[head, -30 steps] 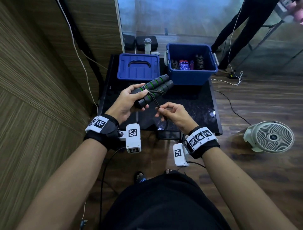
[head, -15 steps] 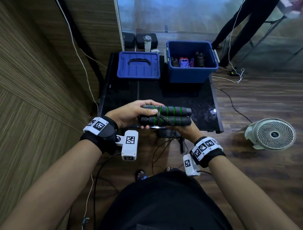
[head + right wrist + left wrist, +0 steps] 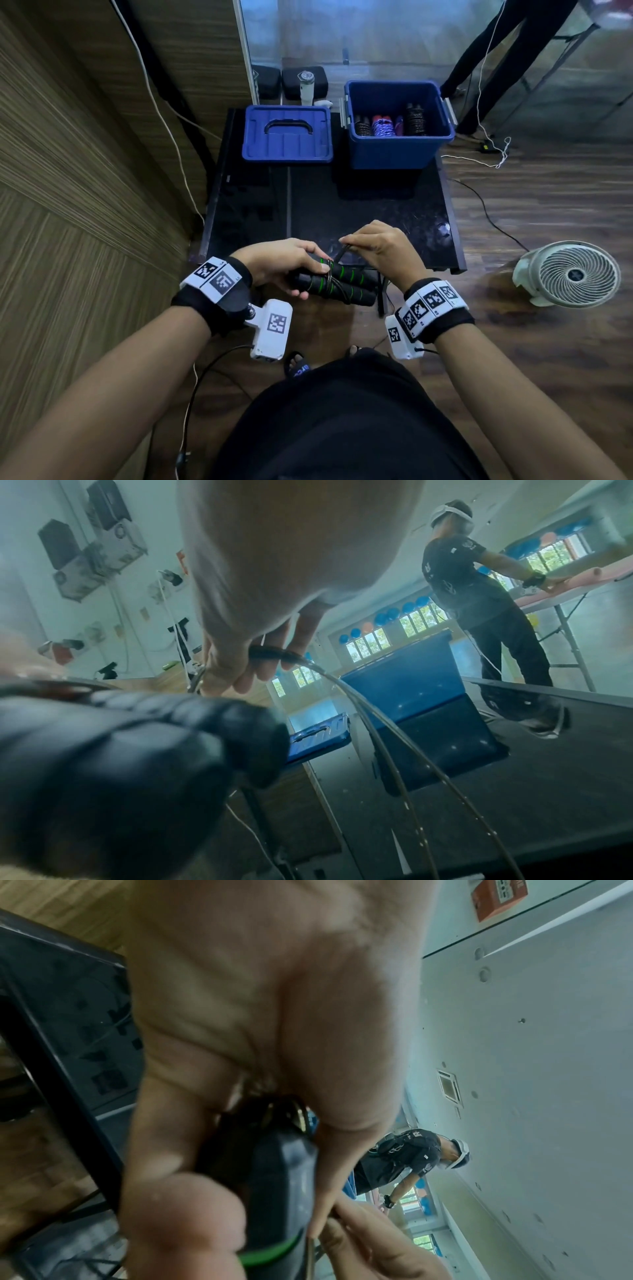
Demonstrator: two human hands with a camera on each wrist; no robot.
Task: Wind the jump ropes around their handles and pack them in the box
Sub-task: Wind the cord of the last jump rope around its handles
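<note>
Two handles (image 3: 337, 286) gripped by left hand (image 3: 274, 262); right hand (image 3: 378, 248) pinches rope (image 3: 342, 255); no legible labels.

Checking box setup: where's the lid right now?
Head view: the lid lies flat at the table's far left, just left of the open box, handle up.

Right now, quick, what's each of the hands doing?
Left hand: closed around the pair of black jump rope handles, gripping one end.
Right hand: closed, pinching the black rope just above the handles.
</note>
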